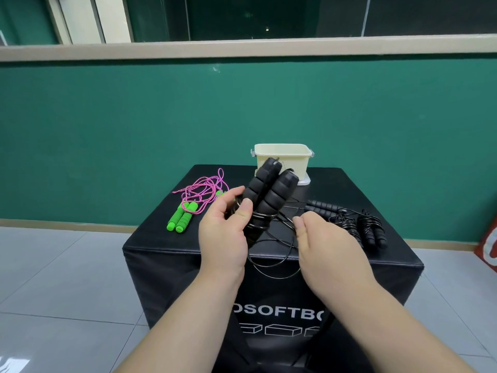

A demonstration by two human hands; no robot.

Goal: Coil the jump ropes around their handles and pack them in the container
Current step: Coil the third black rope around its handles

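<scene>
My left hand [224, 232] grips two black foam handles [269, 192] held together and tilted up, with several turns of thin black cord [262, 220] wound round their lower part. My right hand [320, 238] pinches the loose black cord just right of the handles; slack loops hang over the box's front edge. The cream container [282, 154] stands at the back of the black box, behind the handles. A green-handled rope [183, 218] with pink cord lies loose at the left. Two more black ropes [368, 227] lie at the right, one coiled.
Everything sits on a black soft box [166, 251] with white lettering on its front, standing on a grey tiled floor. A green wall runs behind it. Something red and white shows at the right edge [489, 243].
</scene>
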